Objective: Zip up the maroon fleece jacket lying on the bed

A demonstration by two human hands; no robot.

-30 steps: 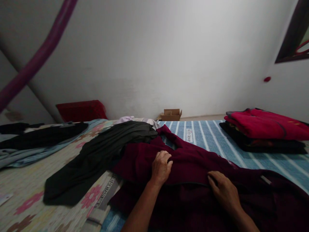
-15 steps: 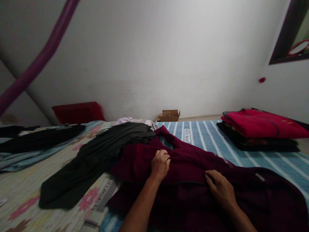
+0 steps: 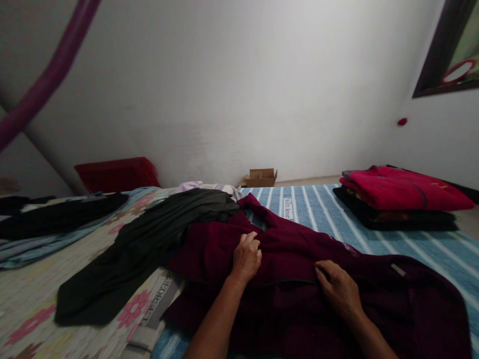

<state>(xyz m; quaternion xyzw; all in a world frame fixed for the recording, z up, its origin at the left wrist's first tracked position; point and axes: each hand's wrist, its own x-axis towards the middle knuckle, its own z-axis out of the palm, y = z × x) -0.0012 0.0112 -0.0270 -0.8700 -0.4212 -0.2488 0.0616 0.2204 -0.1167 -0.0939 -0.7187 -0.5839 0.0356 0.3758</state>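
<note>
A maroon zip jacket (image 3: 288, 249) lies spread across the bed, its collar with a small pale label (image 3: 397, 269) toward the right. My left hand (image 3: 247, 257) rests on the upper layer with its fingers curled into the cloth. At the dark zip edge, my right hand (image 3: 339, 289) pinches the fabric between thumb and fingers; part of that grip is hidden under the hand. One maroon sleeve (image 3: 258, 204) reaches toward the far side. Left of the jacket, and touching it, lies a dark green garment (image 3: 130, 254).
A folded stack with a bright red garment (image 3: 400, 188) on top of black ones stands at the right on the blue striped sheet (image 3: 307, 204). Dark clothes (image 3: 67, 217) lie at far left. A cardboard box (image 3: 261, 177) and a purple tube (image 3: 48, 80) are also in view.
The whole scene has shifted slightly left in view, as the camera turned a little. Both hands keep nearly the same place on the jacket.
</note>
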